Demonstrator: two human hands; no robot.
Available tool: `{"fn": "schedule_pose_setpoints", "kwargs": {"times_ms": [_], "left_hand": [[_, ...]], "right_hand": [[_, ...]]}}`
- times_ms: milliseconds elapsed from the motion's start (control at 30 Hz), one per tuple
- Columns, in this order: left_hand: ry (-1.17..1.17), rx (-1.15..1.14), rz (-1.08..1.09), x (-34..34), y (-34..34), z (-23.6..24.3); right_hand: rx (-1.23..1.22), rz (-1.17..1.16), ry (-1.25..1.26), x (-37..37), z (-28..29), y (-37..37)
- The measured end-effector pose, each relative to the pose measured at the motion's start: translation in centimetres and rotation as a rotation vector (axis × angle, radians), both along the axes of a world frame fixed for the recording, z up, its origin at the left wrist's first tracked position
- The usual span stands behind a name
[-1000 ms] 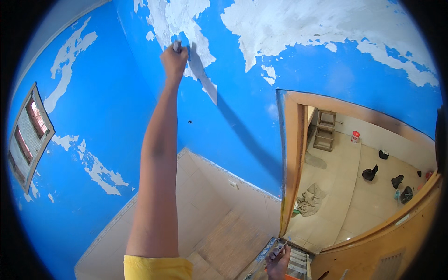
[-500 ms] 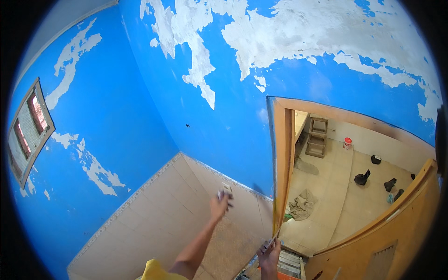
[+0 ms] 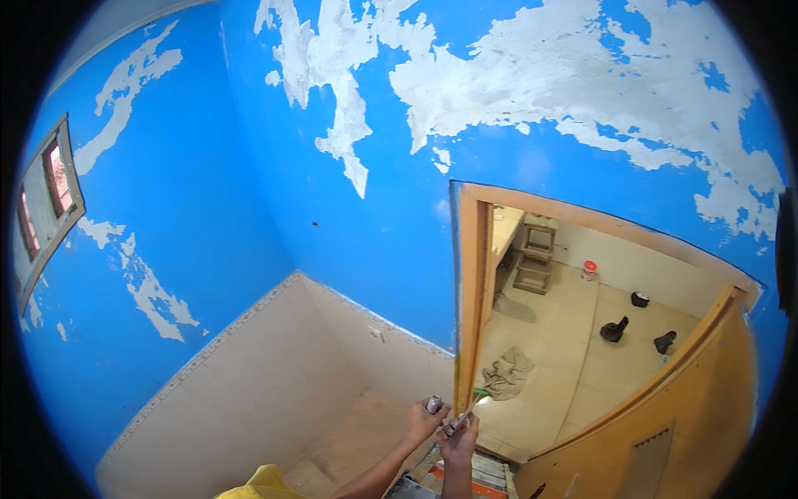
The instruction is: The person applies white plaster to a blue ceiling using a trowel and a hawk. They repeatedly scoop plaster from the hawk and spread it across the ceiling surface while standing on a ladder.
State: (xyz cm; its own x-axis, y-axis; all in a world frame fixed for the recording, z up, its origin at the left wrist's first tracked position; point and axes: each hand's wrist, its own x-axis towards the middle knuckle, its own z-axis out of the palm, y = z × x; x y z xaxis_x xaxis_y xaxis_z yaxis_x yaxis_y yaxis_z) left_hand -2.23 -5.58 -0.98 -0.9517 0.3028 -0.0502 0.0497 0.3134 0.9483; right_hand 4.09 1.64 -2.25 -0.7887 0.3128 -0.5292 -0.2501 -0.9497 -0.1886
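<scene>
My left hand (image 3: pixel 422 422) is closed around a small greyish-white piece (image 3: pixel 434 404), rounded at its end; its kind is too small to tell. Right beside it, my right hand (image 3: pixel 459 442) grips a thin, flat, pale tool (image 3: pixel 462 417) that slants up toward the door frame. It looks like a scraper, but the fingers cover much of it. Both hands are close together near the lower part of the wooden door frame (image 3: pixel 471 291). Beyond them rises a blue wall (image 3: pixel 382 258) with large patches of flaked paint baring whitish plaster (image 3: pixel 515 83).
Below my hands is a ladder (image 3: pixel 490 470) with an orange part. A wooden door (image 3: pixel 665 416) stands at the right. Through the doorway are a crumpled cloth (image 3: pixel 509 373), a wooden step stool (image 3: pixel 534 259), a red-lidded bucket (image 3: pixel 589 270) and dark items on the tiled floor.
My left hand has come back from near the tiled wall, moving right and down to beside my right hand. The view has shifted, so the doorway appears further left.
</scene>
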Motion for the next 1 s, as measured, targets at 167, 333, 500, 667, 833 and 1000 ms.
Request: {"fn": "schedule_pose_setpoints", "kwargs": {"times_ms": [167,333,500,667,833,1000], "left_hand": [[0.106,0.006,0.061,1.1,-0.6,-5.1],[0.201,-0.160,-0.047,1.5,-2.9,-4.2],[0.097,-0.343,-0.119,6.4,-8.4,-0.9],[0.309,-0.483,0.029,12.4,-12.3,4.9],[0.151,-0.605,0.033,15.6,-12.7,5.2],[0.266,-0.643,-0.029,14.5,-13.1,3.2]], "right_hand": [[0.030,0.009,0.120,0.2,-1.1,0.0],[0.049,-0.043,0.102,-0.4,-1.4,0.6],[0.042,-0.007,0.095,0.3,-1.2,0.6],[0.033,-0.020,0.008,0.0,0.5,-0.3],[0.019,0.010,0.089,-0.4,-0.4,-0.9],[-0.003,0.011,0.052,-1.3,-0.7,-1.4]]}}
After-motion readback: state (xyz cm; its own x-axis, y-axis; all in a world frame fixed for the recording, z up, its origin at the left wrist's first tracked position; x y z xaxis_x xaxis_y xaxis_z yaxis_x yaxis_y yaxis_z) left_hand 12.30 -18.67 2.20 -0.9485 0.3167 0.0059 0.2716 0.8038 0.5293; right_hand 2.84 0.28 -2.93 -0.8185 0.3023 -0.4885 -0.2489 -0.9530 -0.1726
